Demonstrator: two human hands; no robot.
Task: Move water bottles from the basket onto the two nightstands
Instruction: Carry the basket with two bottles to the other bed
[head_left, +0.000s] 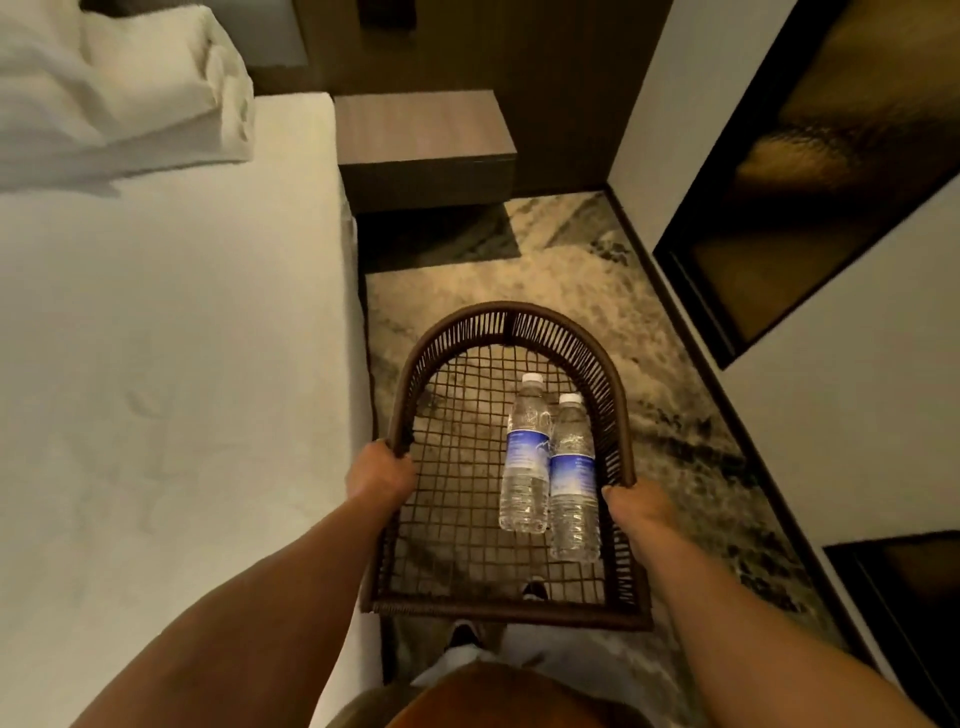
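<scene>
I hold a dark woven basket (511, 317) with an arched far end out in front of me, over the carpet. My left hand (382, 470) grips its left rim and my right hand (636, 506) grips its right rim. Two clear water bottles with blue labels lie side by side on the mesh floor, caps pointing away: the left bottle (525, 457) and the right bottle (571, 480), both toward the basket's right side. A wooden nightstand (423, 127) stands ahead, beside the bed, its top bare.
A bed with a white sheet (176, 338) runs along my left, with white pillows (119, 78) at its head. A white wall (841, 415) with dark framed panels (810, 171) closes the right side. Patterned carpet (561, 265) fills the narrow aisle between them.
</scene>
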